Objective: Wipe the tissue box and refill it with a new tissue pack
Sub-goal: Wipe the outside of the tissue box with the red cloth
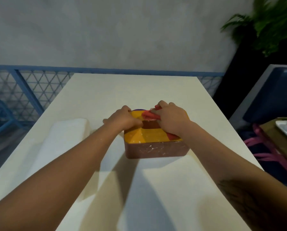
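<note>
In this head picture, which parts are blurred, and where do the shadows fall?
Head view: the green plant at top right is smeared by motion blur; the yellow-and-brown tissue box is fairly sharp. Both forearms throw soft shadows toward the camera on the white table; the wide lens splays its edges.

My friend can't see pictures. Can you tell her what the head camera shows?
Two bare hands work on a tissue box on a white table: the left hand steadies the box while the right hand presses a red cloth on its yellow top. A white tissue pack lies left of the box.
</note>
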The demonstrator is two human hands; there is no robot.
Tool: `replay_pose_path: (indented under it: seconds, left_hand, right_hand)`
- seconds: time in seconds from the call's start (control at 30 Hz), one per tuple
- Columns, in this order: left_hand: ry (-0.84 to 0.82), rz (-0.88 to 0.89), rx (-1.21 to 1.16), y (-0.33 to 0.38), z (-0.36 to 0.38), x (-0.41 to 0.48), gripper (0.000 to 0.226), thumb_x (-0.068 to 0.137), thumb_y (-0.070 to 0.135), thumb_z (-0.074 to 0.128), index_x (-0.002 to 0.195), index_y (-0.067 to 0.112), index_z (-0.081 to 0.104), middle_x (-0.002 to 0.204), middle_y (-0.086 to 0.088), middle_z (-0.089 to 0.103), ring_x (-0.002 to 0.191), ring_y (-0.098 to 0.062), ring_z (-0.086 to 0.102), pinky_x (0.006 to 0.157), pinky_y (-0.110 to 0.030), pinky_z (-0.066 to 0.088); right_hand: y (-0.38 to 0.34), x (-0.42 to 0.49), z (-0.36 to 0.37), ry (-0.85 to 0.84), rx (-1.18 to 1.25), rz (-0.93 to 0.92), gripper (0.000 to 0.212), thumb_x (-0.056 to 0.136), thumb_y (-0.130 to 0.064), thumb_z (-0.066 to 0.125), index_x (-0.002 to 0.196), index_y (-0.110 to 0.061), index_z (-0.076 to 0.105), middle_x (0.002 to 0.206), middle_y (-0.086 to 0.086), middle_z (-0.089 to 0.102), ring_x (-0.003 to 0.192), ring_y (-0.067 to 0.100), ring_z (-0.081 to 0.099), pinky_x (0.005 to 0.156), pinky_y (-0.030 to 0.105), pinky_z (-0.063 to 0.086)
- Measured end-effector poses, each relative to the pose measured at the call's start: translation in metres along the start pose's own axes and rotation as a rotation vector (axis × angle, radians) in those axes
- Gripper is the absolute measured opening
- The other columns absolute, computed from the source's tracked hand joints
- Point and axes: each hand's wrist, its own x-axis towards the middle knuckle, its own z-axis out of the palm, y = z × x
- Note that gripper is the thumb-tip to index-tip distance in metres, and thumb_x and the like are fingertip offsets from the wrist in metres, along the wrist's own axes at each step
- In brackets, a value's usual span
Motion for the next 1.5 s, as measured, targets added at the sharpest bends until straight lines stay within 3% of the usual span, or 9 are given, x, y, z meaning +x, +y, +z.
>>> replay_pose_path:
  seconds: [0.17,0.43,0.57,0.67,0.9,1.03,1.13,1.3,1.5]
  left_hand:
    - [-0.063,0.213,0.244,0.016,-0.02,0.015,0.063,0.072,0.049,0.074,0.122,0.015,0.057,0.12,-0.006,0.061,0.102,-0.024,0.057,0.084,-0.034,0.05]
    - [-0.142,0.259,0.201,0.011,-0.023,0.032,0.068,0.069,0.046,0.078,0.123,0.01,0.057,0.121,-0.01,0.06,0.095,-0.025,0.057,0.074,-0.032,0.053]
    - [-0.161,0.258,0.172,0.01,-0.023,0.035,0.069,0.068,0.046,0.079,0.121,0.009,0.056,0.118,-0.011,0.06,0.092,-0.025,0.057,0.068,-0.03,0.051]
    - [-0.171,0.266,0.168,0.009,-0.022,0.036,0.07,0.067,0.046,0.079,0.121,0.008,0.056,0.117,-0.012,0.06,0.094,-0.028,0.06,0.068,-0.031,0.052]
    - [-0.168,0.282,0.205,0.01,-0.025,0.032,0.067,0.068,0.048,0.077,0.117,0.007,0.058,0.109,-0.012,0.06,0.09,-0.03,0.063,0.07,-0.035,0.058]
    - [-0.152,0.326,0.196,0.008,-0.025,0.028,0.056,0.074,0.041,0.075,0.116,0.009,0.059,0.107,-0.011,0.061,0.091,-0.031,0.065,0.077,-0.04,0.059]
    - [-0.149,0.34,0.177,0.006,-0.025,0.025,0.057,0.075,0.04,0.074,0.122,0.013,0.055,0.109,-0.008,0.054,0.092,-0.03,0.061,0.078,-0.039,0.058]
    - [-0.205,0.328,0.149,0.007,-0.026,0.026,0.066,0.073,0.041,0.076,0.127,0.01,0.051,0.123,-0.013,0.054,0.096,-0.03,0.056,0.074,-0.036,0.055]
    - [-0.222,0.311,0.111,0.007,-0.027,0.029,0.056,0.073,0.036,0.077,0.117,0.008,0.058,0.117,-0.014,0.059,0.099,-0.034,0.062,0.078,-0.042,0.058]
  right_hand:
    - [0.0,-0.002,-0.003,-0.02,0.003,0.019,0.044,0.098,-0.029,0.038,0.141,-0.037,0.038,0.137,-0.002,0.041,0.117,0.024,0.045,0.091,0.036,0.045]
    - [0.028,-0.043,-0.005,-0.051,-0.005,0.504,0.038,0.096,-0.025,0.04,0.133,-0.033,0.048,0.122,0.002,0.047,0.11,0.027,0.047,0.08,0.037,0.044]
    - [0.002,-0.07,0.009,0.06,-0.023,0.59,0.035,0.095,-0.022,0.043,0.129,-0.025,0.05,0.122,0.001,0.048,0.108,0.025,0.046,0.07,0.033,0.04]
    - [-0.023,-0.082,0.015,0.123,-0.007,0.567,0.032,0.092,-0.025,0.05,0.123,-0.023,0.053,0.12,-0.002,0.047,0.105,0.023,0.045,0.069,0.031,0.042]
    - [-0.08,-0.061,0.015,0.219,0.068,0.424,0.035,0.097,-0.028,0.039,0.129,-0.018,0.052,0.122,0.002,0.048,0.109,0.027,0.046,0.077,0.034,0.044]
    - [-0.101,-0.054,0.02,0.188,0.067,0.223,0.049,0.096,-0.043,0.038,0.14,-0.021,0.042,0.129,0.004,0.047,0.108,0.029,0.045,0.084,0.035,0.042]
    - [-0.094,-0.068,0.017,0.208,0.087,0.122,0.045,0.092,-0.046,0.049,0.133,-0.028,0.052,0.128,0.0,0.053,0.1,0.03,0.05,0.077,0.036,0.048]
    - [-0.063,-0.085,0.007,0.126,0.06,0.281,0.042,0.095,-0.042,0.047,0.136,-0.04,0.044,0.131,-0.009,0.046,0.111,0.023,0.044,0.082,0.033,0.045]
    - [-0.108,-0.051,0.007,0.165,0.057,0.218,0.041,0.09,-0.033,0.049,0.13,-0.026,0.054,0.128,0.0,0.05,0.109,0.027,0.046,0.079,0.031,0.042]
